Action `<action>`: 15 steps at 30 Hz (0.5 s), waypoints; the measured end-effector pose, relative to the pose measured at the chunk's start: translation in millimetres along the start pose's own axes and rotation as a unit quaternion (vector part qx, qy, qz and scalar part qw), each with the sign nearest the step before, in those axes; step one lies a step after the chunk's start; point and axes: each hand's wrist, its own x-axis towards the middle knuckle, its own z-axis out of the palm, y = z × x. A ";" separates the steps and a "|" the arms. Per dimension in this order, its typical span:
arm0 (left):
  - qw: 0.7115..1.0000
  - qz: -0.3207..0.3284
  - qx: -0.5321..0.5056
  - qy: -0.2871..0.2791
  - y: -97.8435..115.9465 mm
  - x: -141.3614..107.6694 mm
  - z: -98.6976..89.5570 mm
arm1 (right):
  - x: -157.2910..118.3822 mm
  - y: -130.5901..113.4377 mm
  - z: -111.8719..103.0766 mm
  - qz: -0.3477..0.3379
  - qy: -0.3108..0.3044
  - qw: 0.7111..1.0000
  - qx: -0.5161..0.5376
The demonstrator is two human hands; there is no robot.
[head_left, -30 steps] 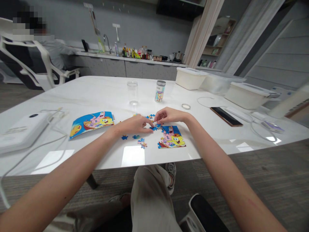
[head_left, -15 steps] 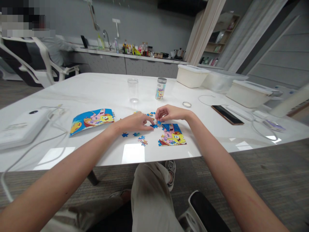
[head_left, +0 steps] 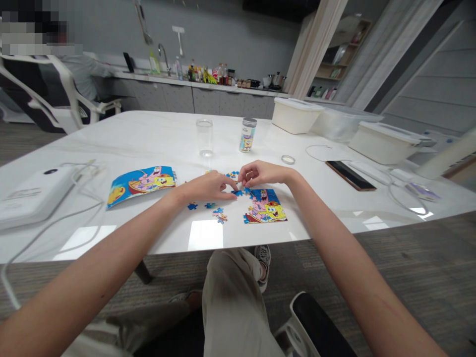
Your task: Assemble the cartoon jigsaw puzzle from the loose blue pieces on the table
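Note:
A partly joined cartoon jigsaw puzzle [head_left: 268,207] lies flat near the table's front edge. My left hand [head_left: 213,186] is just left of it, thumb and index finger closing on a blue puzzle piece [head_left: 238,193] at the table surface. My right hand [head_left: 262,174] is above the puzzle's upper left corner, fingers curled and pinched at another blue piece [head_left: 247,190], which is partly covered by the fingertips. Loose puzzle pieces [head_left: 219,213] lie below my left hand, and several more [head_left: 233,174] are behind the hands.
A curled picture sheet [head_left: 143,184] lies to the left, beside a white device [head_left: 35,191] with cables. Behind stand a clear jar [head_left: 205,139] and a printed canister [head_left: 247,136]. A ring-shaped lid [head_left: 287,159], a phone [head_left: 349,176] and lidded bins [head_left: 295,117] are on the right. A person [head_left: 80,74] sits back left.
My right hand has shifted slightly left and down, and the blue piece under its fingertips now sits lower, against the joined puzzle's upper left edge. My left hand stays almost still.

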 end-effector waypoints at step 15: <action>1.000 0.015 0.020 0.002 0.8 -0.2 -1.2 | 1.9 -1.2 3.6 0.024 -0.008 0.999 -0.023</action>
